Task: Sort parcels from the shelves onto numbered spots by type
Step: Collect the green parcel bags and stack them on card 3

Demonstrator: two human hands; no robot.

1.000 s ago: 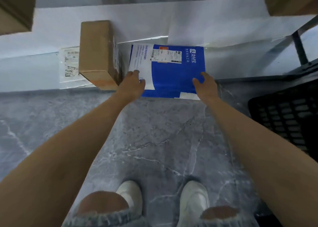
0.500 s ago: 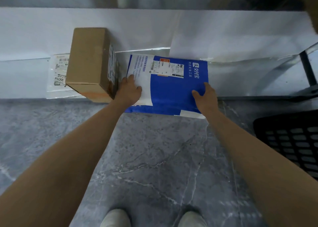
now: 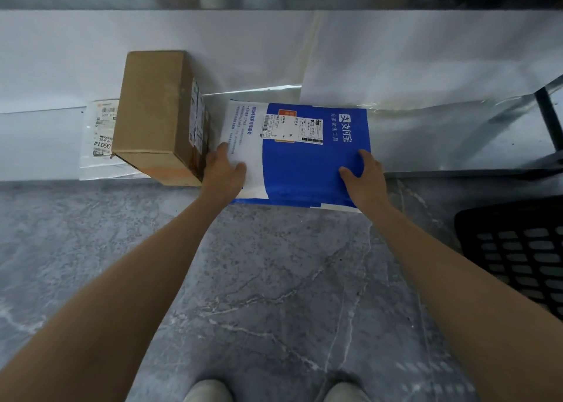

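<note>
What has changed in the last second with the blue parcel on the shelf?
The blue mailer slid slightly toward the person, its near edge now hanging further over the shelf edge. The left hand and right hand kept hold of its near corners. The cardboard box and clear bag stayed put.

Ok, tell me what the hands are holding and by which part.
Both hold the blue parcel: the left hand grips its near-left edge, on the white panel, and the right hand grips its near-right corner.
</note>
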